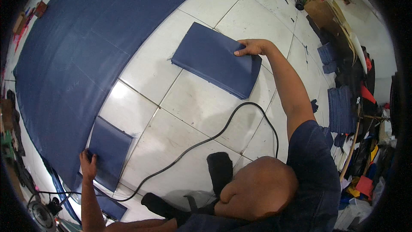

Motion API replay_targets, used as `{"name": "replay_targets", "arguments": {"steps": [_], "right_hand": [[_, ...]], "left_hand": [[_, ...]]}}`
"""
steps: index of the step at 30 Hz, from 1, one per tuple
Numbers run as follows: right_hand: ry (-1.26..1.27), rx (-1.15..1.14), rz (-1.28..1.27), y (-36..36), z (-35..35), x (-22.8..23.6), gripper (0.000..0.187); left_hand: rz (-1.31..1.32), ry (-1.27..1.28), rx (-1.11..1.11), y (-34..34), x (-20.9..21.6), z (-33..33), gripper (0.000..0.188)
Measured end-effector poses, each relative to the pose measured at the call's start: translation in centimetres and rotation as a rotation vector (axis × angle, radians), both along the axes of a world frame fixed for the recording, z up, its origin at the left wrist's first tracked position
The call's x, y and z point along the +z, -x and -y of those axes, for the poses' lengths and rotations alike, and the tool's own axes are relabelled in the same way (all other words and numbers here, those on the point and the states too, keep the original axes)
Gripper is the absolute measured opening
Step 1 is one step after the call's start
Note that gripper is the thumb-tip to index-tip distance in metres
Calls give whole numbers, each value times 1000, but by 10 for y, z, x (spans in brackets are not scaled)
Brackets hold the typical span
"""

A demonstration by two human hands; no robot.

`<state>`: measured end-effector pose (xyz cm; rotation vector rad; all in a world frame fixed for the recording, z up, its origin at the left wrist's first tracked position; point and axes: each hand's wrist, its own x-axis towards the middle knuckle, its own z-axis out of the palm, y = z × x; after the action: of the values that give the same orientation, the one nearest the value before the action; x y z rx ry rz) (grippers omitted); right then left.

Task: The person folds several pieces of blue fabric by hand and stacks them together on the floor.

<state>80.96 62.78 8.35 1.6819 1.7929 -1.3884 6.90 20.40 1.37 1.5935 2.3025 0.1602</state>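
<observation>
My right hand (252, 47) grips the far right edge of a stack of dark blue cut panels (214, 60), thumb on top and fingers at the edge. The stack lies flat on the white tiles, its layered edges showing. At the lower left, my left hand (89, 166) is closed at the left edge of a smaller blue stack (110, 152), its thumb over the top; part of the grip is hidden. That stack lies against a large spread of layered blue material (81, 56), on which faint chalk lines show.
A black cable (186, 150) snakes across the tiled floor (193, 99) to a machine with a round metal part (41, 215) at lower left. Another blue piece (110, 207) lies near it. Blue stacks (341, 109), cardboard (319, 10) and mixed scraps (365, 184) line the right side.
</observation>
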Motion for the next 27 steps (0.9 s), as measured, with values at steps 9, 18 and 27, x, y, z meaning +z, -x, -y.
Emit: {"name": "replay_targets", "arguments": {"steps": [9,18,27], "right_hand": [[-557,77,257,35,35,30,78],[-391,257,-384,211,186,9,64],[-107,197,-792,345,259,-55,93]], "left_hand": [[480,211,109,-13,35,-30,80],[473,268,89,-5,44,-21,63],[394,65,-242,-96,120,-12,31]]}}
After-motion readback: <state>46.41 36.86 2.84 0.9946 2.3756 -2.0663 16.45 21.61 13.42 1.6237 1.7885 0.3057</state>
